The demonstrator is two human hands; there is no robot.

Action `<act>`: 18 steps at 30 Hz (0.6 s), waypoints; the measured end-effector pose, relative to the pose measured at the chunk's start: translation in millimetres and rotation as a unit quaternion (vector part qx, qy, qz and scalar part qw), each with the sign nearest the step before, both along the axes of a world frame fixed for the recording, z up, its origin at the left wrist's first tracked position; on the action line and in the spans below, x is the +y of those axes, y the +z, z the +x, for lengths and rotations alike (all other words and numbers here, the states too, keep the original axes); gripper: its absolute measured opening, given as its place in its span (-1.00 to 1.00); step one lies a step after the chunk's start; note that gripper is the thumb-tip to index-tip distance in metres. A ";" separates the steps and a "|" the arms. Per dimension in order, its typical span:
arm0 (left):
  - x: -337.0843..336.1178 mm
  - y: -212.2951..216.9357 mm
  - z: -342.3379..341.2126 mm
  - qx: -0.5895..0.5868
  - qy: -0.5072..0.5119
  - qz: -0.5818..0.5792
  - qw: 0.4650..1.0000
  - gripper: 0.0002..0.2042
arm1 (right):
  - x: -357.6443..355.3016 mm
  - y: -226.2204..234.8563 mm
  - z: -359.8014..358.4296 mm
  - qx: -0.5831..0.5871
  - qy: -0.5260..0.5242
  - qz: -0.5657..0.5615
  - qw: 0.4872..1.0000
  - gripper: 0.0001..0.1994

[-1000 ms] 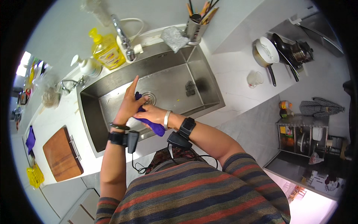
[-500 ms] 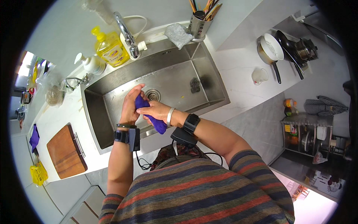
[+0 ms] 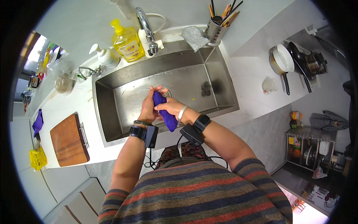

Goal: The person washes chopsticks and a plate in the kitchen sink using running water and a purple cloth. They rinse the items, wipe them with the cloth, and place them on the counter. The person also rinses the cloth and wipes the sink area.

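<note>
A bunched purple cloth (image 3: 170, 121) is squeezed between both my hands over the near part of the steel sink (image 3: 130, 89). My left hand (image 3: 148, 106) cups it from the left, fingers curled at its upper end. Wrapped over its middle is my right hand (image 3: 173, 107), thumb pressed on top, and the cloth's loose end hangs below that hand. The drain (image 3: 166, 92) lies just beyond my fingers, partly hidden by them. A dark scouring pad (image 3: 206, 88) rests on the sink floor to the right.
Behind the sink stand a faucet (image 3: 148, 33), a yellow soap bottle (image 3: 128, 44), a white pump bottle (image 3: 107, 56) and a utensil holder (image 3: 216, 33). On the left counter lies a wooden cutting board (image 3: 69, 142). Pans (image 3: 279, 61) and a glass cup (image 3: 269, 86) sit on the right.
The whole scene has shifted right in view, as the camera turned a little left. Both hands still grip the purple cloth, which sits at much the same place over the sink.
</note>
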State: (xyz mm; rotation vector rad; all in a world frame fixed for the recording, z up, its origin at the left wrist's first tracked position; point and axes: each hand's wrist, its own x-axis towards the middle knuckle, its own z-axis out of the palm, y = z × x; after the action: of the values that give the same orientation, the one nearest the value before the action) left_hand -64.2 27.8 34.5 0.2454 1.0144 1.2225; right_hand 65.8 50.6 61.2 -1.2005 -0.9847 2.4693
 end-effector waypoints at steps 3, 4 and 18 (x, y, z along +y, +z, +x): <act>-1.4 7.3 1.4 0.069 -0.035 0.019 0.997 -0.42 | -0.2 2.0 -2.4 -0.033 -0.036 -0.010 0.999 -0.78; -1.8 11.2 -0.2 0.107 -0.059 0.038 0.992 -0.41 | -0.1 3.1 -2.4 -0.036 -0.044 -0.006 0.998 -0.77; -9.5 37.1 -21.3 -0.245 -0.089 0.352 0.899 -0.34 | -21.7 58.3 -9.3 0.333 -0.069 -0.408 0.847 -0.72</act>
State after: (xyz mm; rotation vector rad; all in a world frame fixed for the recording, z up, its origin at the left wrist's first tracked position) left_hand -85.5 18.3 71.6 0.5466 0.0797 1.3511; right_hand 56.5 29.0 119.6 -0.4007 0.3674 2.8945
